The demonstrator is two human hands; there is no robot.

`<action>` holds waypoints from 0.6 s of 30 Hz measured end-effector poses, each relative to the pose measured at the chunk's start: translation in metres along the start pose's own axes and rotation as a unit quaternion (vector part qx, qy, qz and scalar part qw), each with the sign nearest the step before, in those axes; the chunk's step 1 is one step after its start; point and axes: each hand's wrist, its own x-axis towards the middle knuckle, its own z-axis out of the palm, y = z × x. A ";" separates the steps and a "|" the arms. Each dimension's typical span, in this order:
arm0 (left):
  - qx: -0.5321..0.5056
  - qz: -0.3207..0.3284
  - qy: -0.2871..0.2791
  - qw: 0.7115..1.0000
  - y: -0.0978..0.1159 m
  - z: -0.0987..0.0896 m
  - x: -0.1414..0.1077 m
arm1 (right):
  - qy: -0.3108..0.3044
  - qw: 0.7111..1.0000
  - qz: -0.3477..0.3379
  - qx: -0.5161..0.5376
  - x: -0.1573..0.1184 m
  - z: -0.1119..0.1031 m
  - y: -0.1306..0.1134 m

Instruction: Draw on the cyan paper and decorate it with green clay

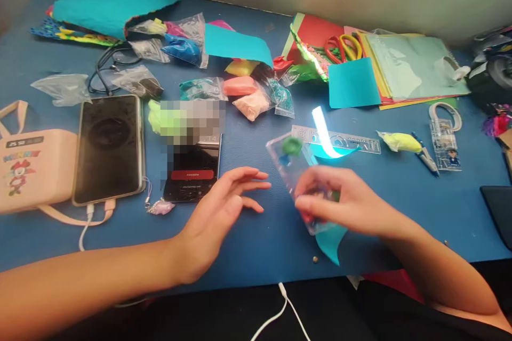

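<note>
My right hand (336, 200) grips a see-through phone case (286, 157) by its near end, tilted over the table. A green blob (293, 145) sits at the far end of the case, and bits of red and green show under my fingers. Nothing is in my left hand (224, 208); its fingers are spread and point toward the case. Left of that hand lies a dark phone (196, 162) with its screen lit. Partly under the case is a curved piece of turquoise paper (332, 242). Behind it, a transparent stencil ruler (360, 141) rests on the table.
Bagged modelling clay (244, 88) in several colours lies across the middle back. Scissors (344, 48) and stacked paper (416, 69) stand at the back right. A charging phone (108, 149) and a pink power bank (40, 165) occupy the left. A pen (427, 155) lies right.
</note>
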 end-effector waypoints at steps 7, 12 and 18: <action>0.473 0.372 -0.212 0.770 -0.024 0.012 -0.005 | 0.151 0.983 -0.057 0.090 0.028 -0.019 0.007; 0.562 0.301 -0.153 0.755 -0.022 0.024 0.010 | 0.127 0.973 -0.055 0.182 0.039 0.000 0.015; 0.542 0.215 -0.146 0.799 -0.019 0.043 0.027 | 0.158 0.962 -0.072 0.211 0.042 0.015 0.018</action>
